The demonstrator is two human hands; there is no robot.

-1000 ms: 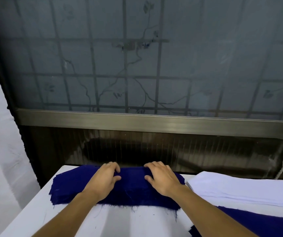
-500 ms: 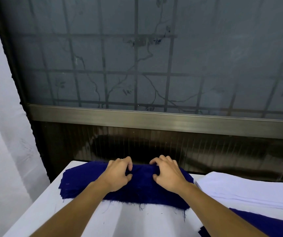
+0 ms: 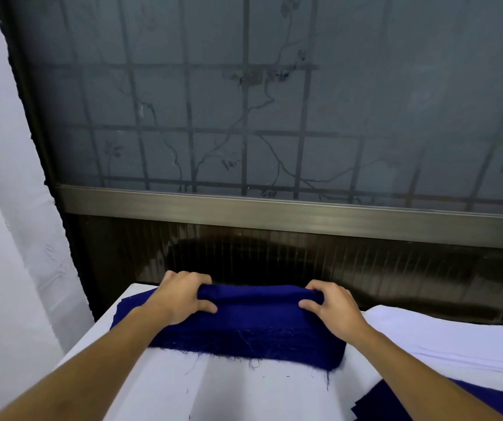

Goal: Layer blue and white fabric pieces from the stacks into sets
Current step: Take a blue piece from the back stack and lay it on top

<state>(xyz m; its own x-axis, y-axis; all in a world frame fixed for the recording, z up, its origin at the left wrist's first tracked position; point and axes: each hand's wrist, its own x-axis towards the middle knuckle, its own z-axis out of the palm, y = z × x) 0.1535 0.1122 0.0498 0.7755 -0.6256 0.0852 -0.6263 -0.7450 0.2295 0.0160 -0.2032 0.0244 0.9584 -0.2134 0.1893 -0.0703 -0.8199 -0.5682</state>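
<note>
Two hands gripped one blue fabric stack (image 3: 244,338) at the back of the white table (image 3: 244,390). The left hand (image 3: 180,296) and the right hand (image 3: 332,308) each had fingers curled over its raised far edge and the thumb pinching from the near side. One white fabric stack (image 3: 441,338) lay just beside it on the right, a second blue piece (image 3: 487,402) showed at the near right corner, and a barred frosted window (image 3: 274,117) stood behind with a white curtain (image 3: 7,238) at the left.
</note>
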